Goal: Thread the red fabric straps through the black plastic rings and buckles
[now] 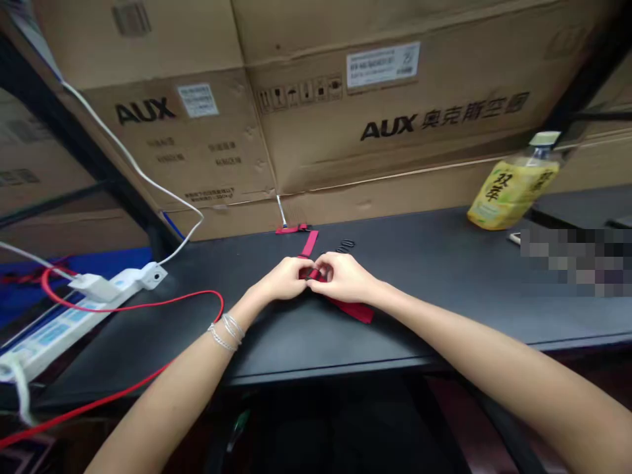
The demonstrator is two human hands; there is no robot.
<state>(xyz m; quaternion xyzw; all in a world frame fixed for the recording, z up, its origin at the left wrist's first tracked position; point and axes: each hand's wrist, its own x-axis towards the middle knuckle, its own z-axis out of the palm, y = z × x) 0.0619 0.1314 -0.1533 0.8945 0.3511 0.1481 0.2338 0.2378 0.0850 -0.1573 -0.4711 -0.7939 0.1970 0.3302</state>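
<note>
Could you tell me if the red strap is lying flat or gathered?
Gathered: the left hand and right hand pinch the red strap mid-length, one end trailing on the desk.

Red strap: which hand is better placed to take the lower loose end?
Right, probably: the right hand is beside the red strap's lower end, while the left hand sits farther off.

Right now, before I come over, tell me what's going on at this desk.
A person is pinching a red fabric strap with their left hand and right hand, their fingertips meeting over it on a black desk. A small black coil lies just beyond the hands, and a red strap piece sits at the desk's back edge. Cardboard AUX cartons stand behind, with a yellow-labelled drink bottle to the right.
</note>
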